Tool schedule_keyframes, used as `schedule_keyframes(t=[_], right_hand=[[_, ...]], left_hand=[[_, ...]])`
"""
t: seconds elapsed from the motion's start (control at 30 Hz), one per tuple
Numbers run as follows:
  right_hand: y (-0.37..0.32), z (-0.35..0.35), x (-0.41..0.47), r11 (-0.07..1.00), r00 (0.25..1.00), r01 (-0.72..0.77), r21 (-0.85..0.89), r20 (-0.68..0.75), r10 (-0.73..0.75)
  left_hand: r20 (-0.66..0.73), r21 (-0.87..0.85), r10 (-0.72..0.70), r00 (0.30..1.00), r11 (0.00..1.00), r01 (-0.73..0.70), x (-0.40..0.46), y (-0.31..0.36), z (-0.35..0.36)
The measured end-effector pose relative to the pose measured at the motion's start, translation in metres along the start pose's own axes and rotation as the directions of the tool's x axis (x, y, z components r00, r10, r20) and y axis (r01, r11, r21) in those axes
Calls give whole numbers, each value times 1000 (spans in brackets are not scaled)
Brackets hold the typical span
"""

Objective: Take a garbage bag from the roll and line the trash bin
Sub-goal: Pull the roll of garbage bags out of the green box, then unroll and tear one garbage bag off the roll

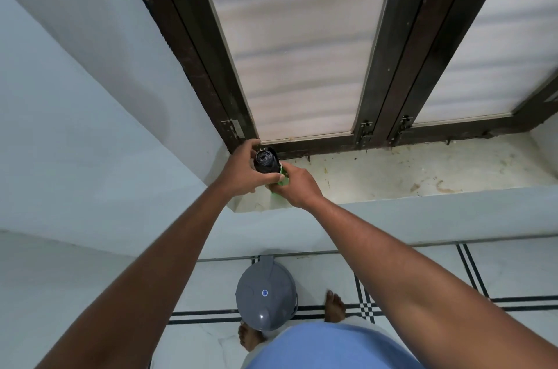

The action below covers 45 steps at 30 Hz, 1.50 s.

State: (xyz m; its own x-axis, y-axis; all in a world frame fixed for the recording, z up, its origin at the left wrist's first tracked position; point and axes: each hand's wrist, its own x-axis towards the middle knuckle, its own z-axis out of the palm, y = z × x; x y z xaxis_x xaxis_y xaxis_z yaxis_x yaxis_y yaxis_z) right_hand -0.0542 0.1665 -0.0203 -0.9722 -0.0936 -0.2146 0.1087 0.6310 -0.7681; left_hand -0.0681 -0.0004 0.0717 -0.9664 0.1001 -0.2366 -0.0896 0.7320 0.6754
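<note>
A black roll of garbage bags (pixel 265 160) stands on end over the left corner of the window sill, its lower part in a green wrapper (pixel 283 179). My left hand (pixel 244 170) wraps around the roll from the left. My right hand (pixel 294 186) grips the green wrapper at the roll's lower right. Both arms stretch forward from the bottom corners. The grey trash bin (pixel 265 293) stands on the floor below, against the wall, with its domed lid closed.
The stained white sill (pixel 407 169) runs to the right under a dark-framed window (pixel 377 96) with frosted panes. A pale wall (pixel 90 127) rises at left. My bare feet (pixel 334 306) stand on white tiles with black lines beside the bin.
</note>
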Motion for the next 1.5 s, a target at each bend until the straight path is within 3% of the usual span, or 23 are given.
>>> schedule_keyframes(t=[0.17, 0.3, 0.5, 0.63, 0.77, 1.07, 1.17, 1.23, 1.33, 1.4, 1.5], right_hand=[[-2, -2, -2, 1000, 1000, -2, 15, 12, 2], [3, -4, -3, 1000, 1000, -27, 15, -9, 27], [8, 7, -4, 999, 999, -35, -33, 9, 36], [8, 0, 6, 971, 999, -4, -237, -51, -9], [7, -5, 14, 908, 999, 28, -417, -7, -34], [-2, 26, 15, 947, 1000, 13, -321, 10, -10], [4, 19, 8, 984, 999, -47, -175, 17, 50], [8, 9, 0, 987, 989, -124, 100, -71, 131], [0, -17, -17, 815, 933, -176, 553, -171, 317], [-10, -38, -30, 693, 945, -141, 707, -112, 307], [-27, -60, -46, 633, 979, -191, 750, 95, 182]], left_hand=[[-46, 28, 86, 995, 996, -84, 7, -2, -3], [-155, -73, 101, 983, 991, -114, 1, 12, -24], [-289, -400, -10, 957, 910, -111, -11, 37, -56], [-384, -520, -109, 917, 846, -117, -19, 31, -45], [-399, -581, -160, 903, 806, -114, -26, 19, -32], [-295, -620, -182, 938, 784, -43, -35, -2, -11], [-255, -628, -199, 946, 778, -6, -33, -6, -7], [-223, -625, -183, 958, 781, 4, -34, -5, -5], [-172, -634, -174, 970, 773, 26, -32, -8, -3], [-115, -658, -165, 980, 751, 49, -30, -9, -2], [-44, -676, -142, 989, 733, 75, -26, -5, 0]])
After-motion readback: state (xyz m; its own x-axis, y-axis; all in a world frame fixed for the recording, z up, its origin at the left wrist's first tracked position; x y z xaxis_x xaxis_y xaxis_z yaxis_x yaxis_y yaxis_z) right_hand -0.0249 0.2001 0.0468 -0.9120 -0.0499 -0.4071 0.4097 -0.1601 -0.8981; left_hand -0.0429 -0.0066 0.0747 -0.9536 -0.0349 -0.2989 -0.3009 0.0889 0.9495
